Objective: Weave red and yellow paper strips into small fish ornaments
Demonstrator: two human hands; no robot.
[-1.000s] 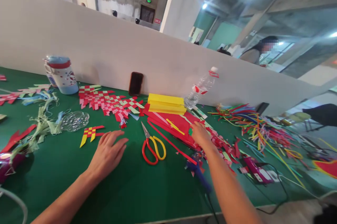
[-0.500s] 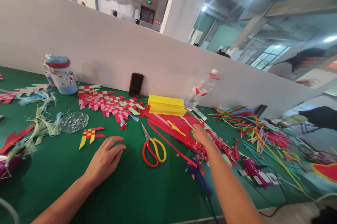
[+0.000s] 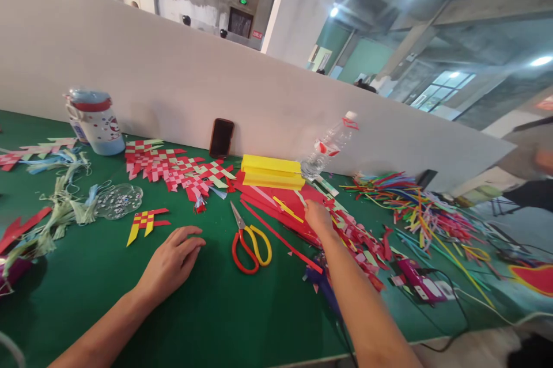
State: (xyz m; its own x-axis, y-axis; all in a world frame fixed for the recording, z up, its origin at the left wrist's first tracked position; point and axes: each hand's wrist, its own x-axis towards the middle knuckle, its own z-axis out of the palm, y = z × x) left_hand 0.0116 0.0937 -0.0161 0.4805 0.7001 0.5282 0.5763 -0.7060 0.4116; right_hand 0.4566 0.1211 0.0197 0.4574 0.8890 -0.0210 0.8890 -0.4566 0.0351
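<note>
My left hand [image 3: 173, 258] rests on the green table with its fingers loosely bent and nothing in them. Just beyond it lies a small woven red-and-yellow paper piece [image 3: 144, 219]. To its right are scissors [image 3: 248, 241] with one red and one yellow handle, blades slightly apart. My right hand [image 3: 319, 219] is over the pile of red paper strips [image 3: 280, 215], its fingertips together on a pale green paper strip [image 3: 300, 197]; the grip is partly hidden. Yellow strips [image 3: 288, 209] lie beside it. Below my right forearm is a purple-blue glue gun [image 3: 324, 290], partly covered.
Folded yellow paper [image 3: 271, 172], a leaning plastic bottle [image 3: 330, 149] and a phone [image 3: 222, 137] stand by the partition. Woven fish [image 3: 173, 169], a drinking bottle [image 3: 101, 126] and tassels [image 3: 64, 207] are left. Coloured strips [image 3: 415, 201] and a corded purple device [image 3: 419, 281] are right.
My right hand has moved a little left along the pale green strip. My left hand stays put. The person at the far right has shifted.
</note>
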